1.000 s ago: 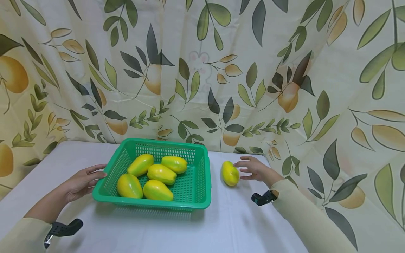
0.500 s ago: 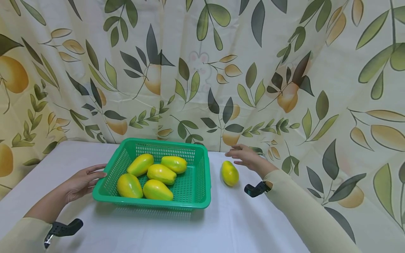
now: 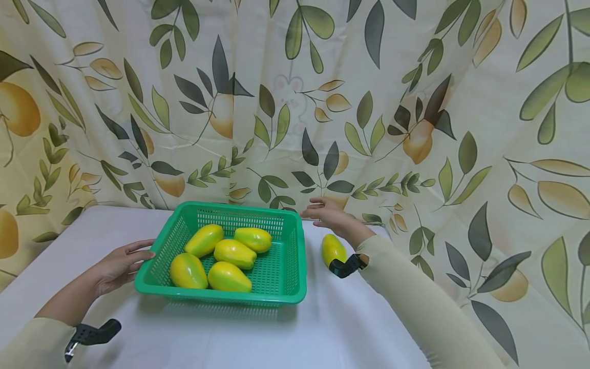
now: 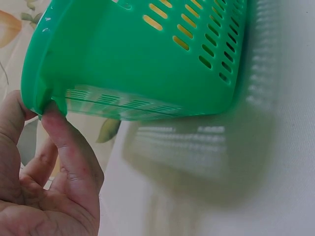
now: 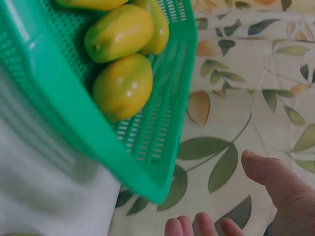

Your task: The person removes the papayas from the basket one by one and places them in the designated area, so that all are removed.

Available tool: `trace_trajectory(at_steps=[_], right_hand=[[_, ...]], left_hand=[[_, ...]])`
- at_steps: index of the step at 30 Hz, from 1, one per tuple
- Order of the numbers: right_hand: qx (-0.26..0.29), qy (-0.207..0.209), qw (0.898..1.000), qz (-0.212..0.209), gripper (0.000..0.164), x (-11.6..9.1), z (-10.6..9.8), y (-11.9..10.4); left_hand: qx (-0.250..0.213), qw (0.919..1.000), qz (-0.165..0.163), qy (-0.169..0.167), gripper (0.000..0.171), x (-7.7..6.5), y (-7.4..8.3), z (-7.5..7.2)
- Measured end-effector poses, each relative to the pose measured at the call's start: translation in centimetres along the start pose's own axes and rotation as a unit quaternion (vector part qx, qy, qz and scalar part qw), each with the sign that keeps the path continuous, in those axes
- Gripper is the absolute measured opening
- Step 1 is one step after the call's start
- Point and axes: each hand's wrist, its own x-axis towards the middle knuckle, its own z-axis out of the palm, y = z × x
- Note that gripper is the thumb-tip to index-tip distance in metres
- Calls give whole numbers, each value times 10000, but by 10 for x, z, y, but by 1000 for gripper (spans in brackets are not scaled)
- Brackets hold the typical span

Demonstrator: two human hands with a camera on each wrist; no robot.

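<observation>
A green plastic basket [image 3: 283,299] stands on the white table and holds several yellow-green papayas [image 3: 235,254]. At its left side my left hand [image 3: 121,266] pinches the rim between thumb and finger; the left wrist view shows the fingertips [image 4: 53,115] on the basket's lip. My right hand [image 3: 329,215] hovers by the basket's far right corner, its fingers extended and holding nothing. The right wrist view has that hand [image 5: 275,196] apart from the rim. One more papaya [image 3: 333,248] lies on the table right of the basket, partly hidden behind the right wrist's black strap.
A white cloth covers the table [image 3: 221,338]. Behind it hangs a curtain [image 3: 295,128] printed with leaves and fruit, close to the basket's back edge. Black wrist bands [image 3: 97,333] sit on both forearms.
My right hand has moved left, from beside the loose papaya, past it to the basket's far right corner. The left hand, basket and papayas have stayed in place.
</observation>
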Motion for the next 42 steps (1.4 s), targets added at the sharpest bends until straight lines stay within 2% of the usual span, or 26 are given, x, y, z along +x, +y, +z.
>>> trace_trajectory(at_steps=[8, 19, 28, 32, 42], right_hand=[[166, -44, 9998, -75, 72, 11, 32, -11], [295, -141, 9993, -159, 71, 23, 68, -9], [-7, 40, 9996, -292, 66, 32, 86, 0], [19, 126, 9994, -320, 63, 36, 92, 5], [-205, 217, 9988, -398, 63, 43, 103, 17]], left_hand=[[-38, 10000, -36, -11, 81, 0, 0, -1], [-108, 9999, -9, 42, 80, 0, -1, 1], [-241, 9997, -46, 46, 81, 1, -2, 0], [-255, 9996, -72, 69, 82, 1, -2, 1], [-306, 9995, -65, 25, 81, 0, -1, 1]])
